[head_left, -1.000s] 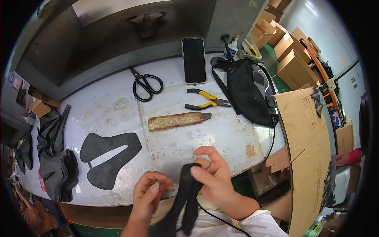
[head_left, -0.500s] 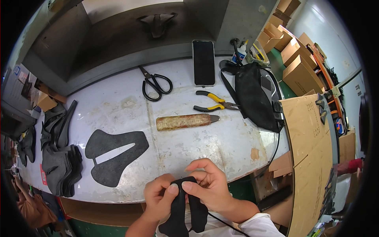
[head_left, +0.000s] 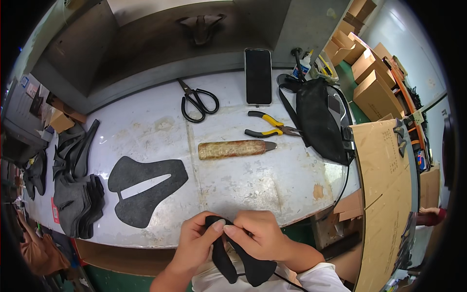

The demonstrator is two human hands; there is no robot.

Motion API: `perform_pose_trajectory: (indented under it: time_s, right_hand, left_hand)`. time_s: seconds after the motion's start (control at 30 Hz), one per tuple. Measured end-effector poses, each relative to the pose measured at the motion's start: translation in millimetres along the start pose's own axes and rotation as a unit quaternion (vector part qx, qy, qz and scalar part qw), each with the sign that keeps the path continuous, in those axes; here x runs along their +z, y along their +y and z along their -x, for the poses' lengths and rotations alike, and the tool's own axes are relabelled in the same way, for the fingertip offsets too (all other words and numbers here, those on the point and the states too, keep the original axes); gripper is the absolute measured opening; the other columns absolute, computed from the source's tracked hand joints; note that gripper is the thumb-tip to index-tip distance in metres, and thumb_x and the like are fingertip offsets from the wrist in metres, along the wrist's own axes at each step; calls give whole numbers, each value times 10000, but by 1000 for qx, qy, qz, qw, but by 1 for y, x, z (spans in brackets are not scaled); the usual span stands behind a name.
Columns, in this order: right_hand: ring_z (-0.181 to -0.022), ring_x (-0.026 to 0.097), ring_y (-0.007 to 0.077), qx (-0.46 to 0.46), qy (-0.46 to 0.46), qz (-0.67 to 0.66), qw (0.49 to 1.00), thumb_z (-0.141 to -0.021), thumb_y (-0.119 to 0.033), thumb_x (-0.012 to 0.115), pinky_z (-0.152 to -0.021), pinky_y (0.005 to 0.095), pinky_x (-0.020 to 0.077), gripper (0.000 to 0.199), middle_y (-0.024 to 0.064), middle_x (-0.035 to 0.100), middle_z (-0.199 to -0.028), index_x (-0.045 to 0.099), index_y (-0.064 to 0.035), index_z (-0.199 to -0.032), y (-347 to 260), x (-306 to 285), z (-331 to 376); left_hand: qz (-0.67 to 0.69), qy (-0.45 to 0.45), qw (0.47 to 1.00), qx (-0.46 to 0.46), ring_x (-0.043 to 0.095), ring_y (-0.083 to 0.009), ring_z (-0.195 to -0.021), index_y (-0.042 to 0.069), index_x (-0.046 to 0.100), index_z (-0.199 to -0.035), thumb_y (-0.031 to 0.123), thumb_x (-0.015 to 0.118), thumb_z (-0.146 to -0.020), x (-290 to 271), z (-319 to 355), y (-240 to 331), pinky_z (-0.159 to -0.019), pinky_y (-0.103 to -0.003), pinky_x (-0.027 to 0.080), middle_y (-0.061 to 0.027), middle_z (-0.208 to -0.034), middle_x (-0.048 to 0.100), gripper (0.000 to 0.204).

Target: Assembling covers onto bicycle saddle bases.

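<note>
Okay, landmark is the tan, wrapped stick-shaped tool (head_left: 233,150) with the grey tip, lying mid-table, tip to the right. Scuffed white table (head_left: 253,180) runs from it toward the person down to the curved near edge; that stretch is the working room. Grey metal housing (head_left: 168,73) bounds the far edge, well beyond the tool. Brown cardboard sheet (head_left: 384,194) bounds the right, well off the tool.

Black, soft two-lobed piece (head_left: 253,265) is on the person's side of the tool, at the near edge, over the lap. Narrow joined end points toward the tool; lobes hang toward the person, spread apart. Long axis runs away from the tool, leaning right.

Left hand (head_left: 197,238) and right hand (head_left: 260,236): each grip closed, both clamped on the narrow end, thumbs side by side. Finger detail behind the piece is hidden.

Around the tool: flat dark-grey slotted cutout (head_left: 151,204) to the left and nearer the person; layered dark-grey stack (head_left: 80,207) farther left. Black-handled scissors (head_left: 190,92) beyond, slightly left. Dark-screened phone (head_left: 258,77) beyond, slightly right. Yellow-and-black pliers (head_left: 282,128) just beyond its tip, black fabric pouch (head_left: 318,124) past those. Pliers and pouch crowd that side.
</note>
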State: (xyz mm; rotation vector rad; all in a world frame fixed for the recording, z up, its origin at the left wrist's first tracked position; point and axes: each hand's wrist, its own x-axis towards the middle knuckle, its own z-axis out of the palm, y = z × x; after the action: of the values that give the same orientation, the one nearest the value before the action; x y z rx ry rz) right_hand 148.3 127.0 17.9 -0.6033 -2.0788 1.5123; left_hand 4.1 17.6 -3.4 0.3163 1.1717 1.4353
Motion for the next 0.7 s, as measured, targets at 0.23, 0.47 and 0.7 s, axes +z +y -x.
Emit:
perform_pose_trajectory:
  time_s: [0.23, 0.47, 0.7]
  right_hand:
    - [-496, 438, 142, 265, -37, -389, 882, -970, -194, 572, -475, 293, 347, 313, 55, 508, -595, 540, -14, -716, 20, 6, 5]
    - [-579, 484, 109, 104, 53, -236, 965, -1032, -311, 421, -528, 261, 393, 373, 21, 524, -663, 577, 10, -925, 29, 5, 15]
    - [-588, 495, 115, 59, 258, -236, 935, -1033, -337, 400, -549, 254, 400, 387, 68, 546, -684, 548, 16, -974, 65, -31, 57]
  left_hand:
    - [47, -44, 996, -54, 619, -126, -673, -44, 624, -989, 124, 630, -935, 6, 3, 15, -623, -255, 512, -81, -811, 662, 176]
    - [12, -65, 996, -65, 646, -144, -678, -46, 636, -933, 110, 687, -880, 14, -4, 43, -614, -277, 532, -98, -810, 678, 172]
    - [-471, 38, 640, 605, 653, -144, -612, -9, 690, -899, 40, 795, -742, 45, -54, 180, -578, -234, 503, -103, -755, 693, 195]
